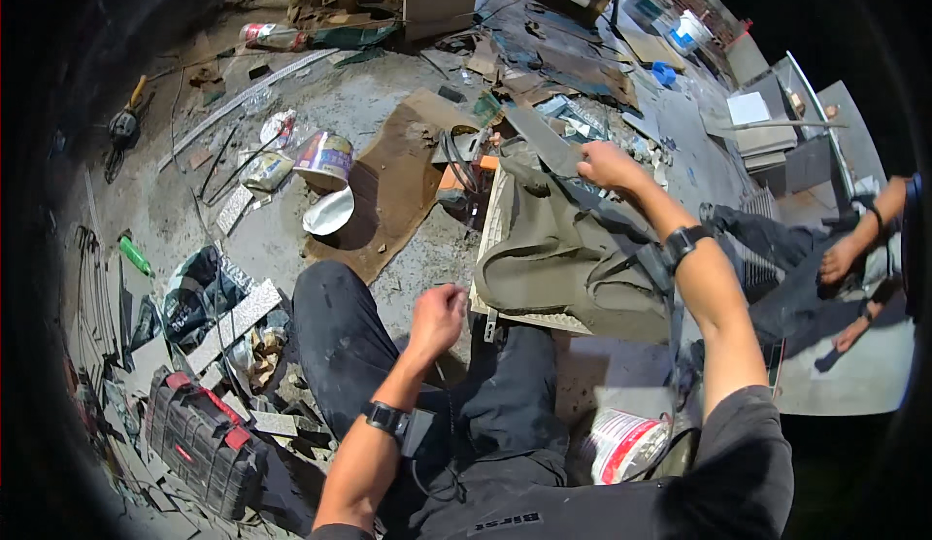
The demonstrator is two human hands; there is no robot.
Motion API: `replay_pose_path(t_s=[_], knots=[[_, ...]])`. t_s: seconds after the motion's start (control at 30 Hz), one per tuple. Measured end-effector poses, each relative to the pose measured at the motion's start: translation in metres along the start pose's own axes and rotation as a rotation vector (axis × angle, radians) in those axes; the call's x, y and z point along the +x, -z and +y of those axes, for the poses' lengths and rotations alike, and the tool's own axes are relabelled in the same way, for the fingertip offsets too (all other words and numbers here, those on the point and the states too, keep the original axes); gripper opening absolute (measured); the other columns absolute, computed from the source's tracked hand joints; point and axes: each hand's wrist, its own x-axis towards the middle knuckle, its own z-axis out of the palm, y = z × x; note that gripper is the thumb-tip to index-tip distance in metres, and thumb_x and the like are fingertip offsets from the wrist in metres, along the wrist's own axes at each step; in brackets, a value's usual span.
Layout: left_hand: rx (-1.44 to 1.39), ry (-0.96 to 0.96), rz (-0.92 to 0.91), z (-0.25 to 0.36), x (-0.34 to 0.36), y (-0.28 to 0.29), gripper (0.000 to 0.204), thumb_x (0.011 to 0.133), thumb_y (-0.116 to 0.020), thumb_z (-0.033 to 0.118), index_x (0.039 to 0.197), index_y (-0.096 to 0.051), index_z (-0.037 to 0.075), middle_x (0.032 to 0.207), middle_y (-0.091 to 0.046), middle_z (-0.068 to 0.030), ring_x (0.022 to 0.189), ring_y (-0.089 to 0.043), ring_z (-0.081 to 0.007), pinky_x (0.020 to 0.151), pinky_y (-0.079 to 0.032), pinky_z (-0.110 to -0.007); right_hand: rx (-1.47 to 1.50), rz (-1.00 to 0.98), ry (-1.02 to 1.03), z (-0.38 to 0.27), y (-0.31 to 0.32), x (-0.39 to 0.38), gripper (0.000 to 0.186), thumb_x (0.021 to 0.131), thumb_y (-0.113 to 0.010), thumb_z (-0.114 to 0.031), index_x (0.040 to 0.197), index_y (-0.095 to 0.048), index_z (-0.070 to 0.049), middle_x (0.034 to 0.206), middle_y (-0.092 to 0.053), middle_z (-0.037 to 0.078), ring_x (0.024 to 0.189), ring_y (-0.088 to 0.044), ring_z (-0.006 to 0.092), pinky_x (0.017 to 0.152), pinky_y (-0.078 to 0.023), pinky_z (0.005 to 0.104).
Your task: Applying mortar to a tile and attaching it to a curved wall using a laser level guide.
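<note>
A tile [580, 323] thickly spread with wet grey mortar [563, 258] lies in front of me, its pale edge showing at the left. Ridges and grooves run through the mortar. My right hand [607, 166] is closed at the tile's far side on what looks like a flat grey trowel [544, 142]; the grip covers its handle. Close to the tile's near left edge, my left hand [437, 321] is curled shut, apart from the mortar. What it holds, if anything, is hidden.
Left lie an open tub [324, 156], brown cardboard [398, 166] and a black toolbox [204, 443]. Beside my right leg stands a white-and-red bucket [626, 448]. At right another person's hand [840, 258] rests near their knee, close to stacked tiles [767, 137]. Rubble covers the far floor.
</note>
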Motion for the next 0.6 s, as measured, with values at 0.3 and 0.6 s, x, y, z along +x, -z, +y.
replay_pose_path(t_s=[0.3,0.6], knots=[[0.697,-0.26,0.536,0.004,-0.057,0.151,0.039,0.088,-0.073,0.015,0.122,-0.062,-0.002,0.125,-0.058,-0.0235,0.116,-0.054,-0.0427,0.101,-0.044,-0.049,0.243,-0.196,0.287,-0.108,-0.035,-0.057,0.027,0.086,-0.061,-0.023,0.091,-0.062,0.004,0.088,-0.066,0.029,0.088,-0.065,0.0483,0.08,-0.052,0.0552],[0.71,-0.138,0.55,-0.032,-0.06,0.148,0.052,0.091,-0.069,0.025,0.135,-0.057,-0.002,0.139,-0.051,-0.0265,0.128,-0.048,-0.045,0.11,-0.038,-0.052,0.292,-0.14,0.215,-0.127,0.011,-0.097,0.031,0.087,-0.063,-0.027,0.096,-0.065,0.002,0.095,-0.068,0.029,0.096,-0.064,0.0492,0.084,-0.051,0.0547]])
